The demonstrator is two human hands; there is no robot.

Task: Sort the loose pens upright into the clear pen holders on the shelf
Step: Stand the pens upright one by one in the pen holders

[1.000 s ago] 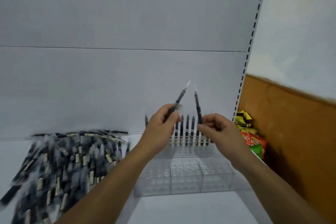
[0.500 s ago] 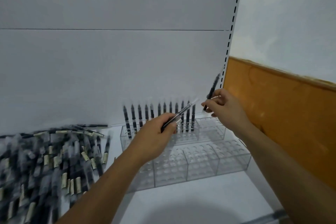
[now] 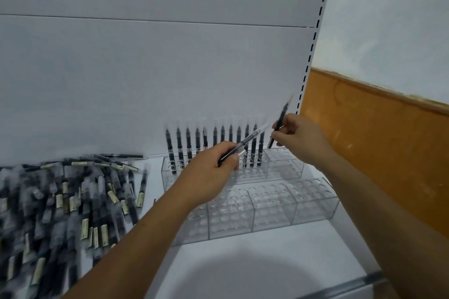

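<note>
My left hand [image 3: 211, 169] grips a black pen with a clear cap [image 3: 245, 145], tilted up to the right over the rear clear holder [image 3: 285, 168]. My right hand [image 3: 300, 137] pinches a second black pen [image 3: 281, 116], nearly upright, its lower tip just above the rear holder's right end. Several black pens [image 3: 213, 145] stand upright in a row along the back of that holder. A front clear holder [image 3: 274, 206] with round holes stands empty. A big pile of loose pens [image 3: 65, 204] lies on the shelf to the left.
The white shelf board [image 3: 243, 272] has a metal front edge [image 3: 352, 285]. A white back panel [image 3: 145, 80] rises behind the holders, with a slotted upright [image 3: 313, 43] at its right. An orange wall panel [image 3: 379, 141] lies beyond.
The view has swung left and down. My right hand has carried its pen to the right end of the rear holder; my left hand has tilted its pen lower over the row.
</note>
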